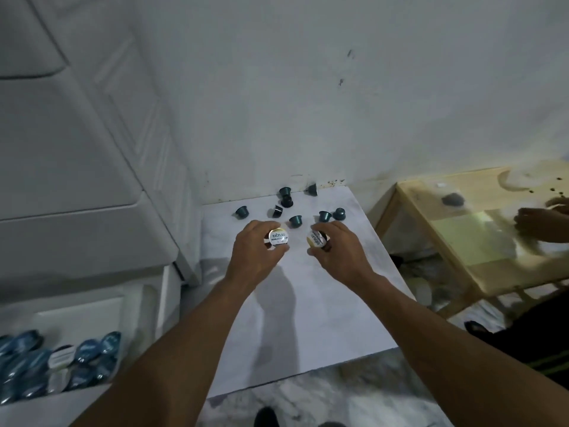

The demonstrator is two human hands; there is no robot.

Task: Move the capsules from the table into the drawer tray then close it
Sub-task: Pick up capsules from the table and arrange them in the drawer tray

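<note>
— Which way are the two pointing?

— I am holding the left capsule (278,237) with its foil lid facing up at me, so its axis is running nearly upright. The right capsule (317,238) is tipping over: lid facing about 10 o'clock, dark body trailing toward 4 o'clock.

— And your hands?

— My left hand (255,251) is curling round its capsule, with the thumb on the 5 o'clock side. My right hand (335,254) is pinching the other one round its body. Both forearms are reaching in from 6 o'clock and closing toward each other over the table (308,318). Whether either capsule is touching the top, I cannot tell.

— And the others?

— The loose capsules (295,221) are lying scattered at 12 o'clock from my hands, near the far edge. The drawer tray (77,312) is standing open at 8 o'clock, with the stored capsules (61,362) lying packed inside.
</note>
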